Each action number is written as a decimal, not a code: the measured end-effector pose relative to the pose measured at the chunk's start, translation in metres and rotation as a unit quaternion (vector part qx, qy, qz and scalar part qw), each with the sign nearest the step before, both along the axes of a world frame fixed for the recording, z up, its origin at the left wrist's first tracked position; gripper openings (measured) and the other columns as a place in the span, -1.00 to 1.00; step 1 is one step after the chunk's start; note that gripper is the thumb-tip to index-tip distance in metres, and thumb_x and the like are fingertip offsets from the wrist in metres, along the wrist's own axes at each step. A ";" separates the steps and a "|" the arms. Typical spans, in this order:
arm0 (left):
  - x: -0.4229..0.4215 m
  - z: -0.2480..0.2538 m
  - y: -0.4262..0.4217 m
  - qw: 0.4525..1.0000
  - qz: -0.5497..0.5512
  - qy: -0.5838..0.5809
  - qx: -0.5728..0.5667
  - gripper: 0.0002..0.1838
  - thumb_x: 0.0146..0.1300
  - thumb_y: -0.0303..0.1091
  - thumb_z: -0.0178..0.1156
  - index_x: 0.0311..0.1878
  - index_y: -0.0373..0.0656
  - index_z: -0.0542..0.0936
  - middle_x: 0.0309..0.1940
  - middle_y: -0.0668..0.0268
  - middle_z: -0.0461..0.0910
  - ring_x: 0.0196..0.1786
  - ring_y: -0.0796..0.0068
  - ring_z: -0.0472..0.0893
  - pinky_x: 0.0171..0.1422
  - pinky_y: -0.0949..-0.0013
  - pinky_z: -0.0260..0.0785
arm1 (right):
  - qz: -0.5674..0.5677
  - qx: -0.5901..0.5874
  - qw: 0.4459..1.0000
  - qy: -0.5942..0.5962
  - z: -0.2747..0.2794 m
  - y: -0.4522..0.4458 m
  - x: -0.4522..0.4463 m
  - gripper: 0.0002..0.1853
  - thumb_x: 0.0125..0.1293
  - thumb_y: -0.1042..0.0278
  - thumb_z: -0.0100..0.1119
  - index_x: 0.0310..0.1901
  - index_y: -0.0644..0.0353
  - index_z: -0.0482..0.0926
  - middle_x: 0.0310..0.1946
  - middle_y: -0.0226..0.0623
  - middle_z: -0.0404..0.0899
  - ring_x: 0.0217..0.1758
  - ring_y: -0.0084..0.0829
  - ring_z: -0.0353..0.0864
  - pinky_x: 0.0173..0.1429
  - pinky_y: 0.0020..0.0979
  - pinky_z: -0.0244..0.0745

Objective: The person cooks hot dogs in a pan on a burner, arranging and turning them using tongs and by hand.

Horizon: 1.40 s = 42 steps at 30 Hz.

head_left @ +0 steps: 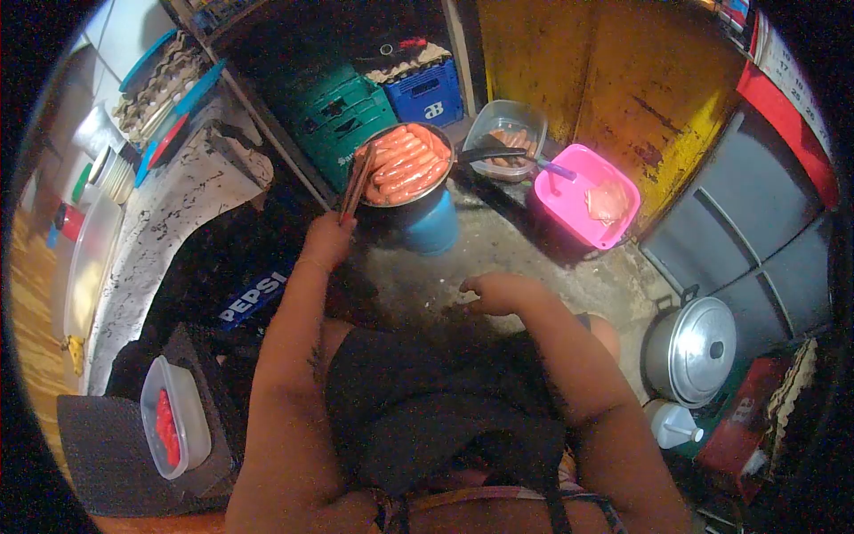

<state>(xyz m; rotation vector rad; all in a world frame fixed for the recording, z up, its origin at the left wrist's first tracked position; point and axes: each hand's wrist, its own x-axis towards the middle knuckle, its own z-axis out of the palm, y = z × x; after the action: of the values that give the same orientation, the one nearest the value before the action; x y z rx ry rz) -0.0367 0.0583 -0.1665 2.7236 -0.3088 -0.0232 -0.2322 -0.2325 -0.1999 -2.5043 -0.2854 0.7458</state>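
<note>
My left hand is closed around brown tongs, whose far ends reach the left side of a pan. Glossy reddish sausages fill this pan, which rests on a blue round stand. Its black handle points right, over a clear container with more sausages in it. Above the floor, in front of my lap, my right hand is empty, its fingers apart. The pink basin beyond it holds flat pinkish slices and a purple-handled utensil.
Green and blue crates stand behind the pan. At right are a lidded silver pot and a white container. A clear tub with red pieces sits at lower left, below a worn counter with egg trays.
</note>
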 end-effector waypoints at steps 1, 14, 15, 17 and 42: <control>-0.001 -0.001 0.000 1.000 -0.004 -0.018 0.010 -0.62 0.31 -0.10 0.17 -0.15 -0.31 0.62 -0.20 -0.12 0.64 -0.05 -0.17 0.61 0.06 -0.04 0.43 | -0.002 0.003 1.000 -0.005 -0.001 0.000 -0.001 -0.43 0.30 0.04 0.21 0.29 0.07 0.43 0.21 -0.07 0.50 0.26 -0.03 0.47 0.30 -0.12 0.37; 0.000 0.001 0.012 0.998 -0.004 0.034 -0.058 -0.62 0.35 -0.06 0.12 -0.16 -0.25 0.61 -0.39 0.00 0.66 -0.39 0.05 0.67 -0.25 0.07 0.50 | -0.020 -0.012 0.999 0.024 0.014 0.002 -0.004 -0.42 0.32 0.01 0.18 0.32 0.03 0.41 0.22 -0.07 0.49 0.26 -0.04 0.47 0.31 -0.09 0.36; -0.002 0.007 0.012 0.994 0.010 0.069 -0.080 -0.61 0.36 -0.04 0.12 -0.18 -0.25 0.60 -0.43 0.05 0.63 -0.46 0.13 0.64 -0.33 0.12 0.47 | -0.019 -0.010 1.000 0.022 0.012 0.002 -0.004 -0.42 0.32 0.00 0.17 0.32 0.03 0.41 0.22 -0.07 0.49 0.27 -0.04 0.47 0.31 -0.09 0.36; -0.009 0.022 0.010 0.984 0.017 0.122 -0.125 -0.59 0.38 -0.01 0.10 -0.22 -0.25 0.58 -0.52 0.14 0.58 -0.58 0.27 0.58 -0.47 0.21 0.42 | -0.017 -0.004 1.000 0.018 0.007 0.001 -0.004 -0.42 0.32 0.00 0.17 0.32 0.04 0.41 0.23 -0.07 0.48 0.28 -0.04 0.47 0.32 -0.09 0.35; 0.035 0.078 -0.018 0.938 0.074 0.282 -0.187 -0.64 0.37 -0.07 0.15 -0.32 -0.23 0.53 -0.56 0.21 0.49 -0.66 0.37 0.47 -0.63 0.26 0.35 | -0.031 0.028 0.998 0.041 -0.003 -0.004 -0.001 -0.40 0.28 0.03 0.22 0.32 0.04 0.40 0.24 -0.09 0.48 0.30 -0.04 0.45 0.33 -0.11 0.34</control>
<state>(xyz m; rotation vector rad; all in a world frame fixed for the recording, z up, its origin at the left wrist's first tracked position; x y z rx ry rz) -0.0022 0.0406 -0.0880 2.2309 0.0589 -0.6237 -0.2331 -0.2363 -0.2034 -2.4126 -0.1951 0.8017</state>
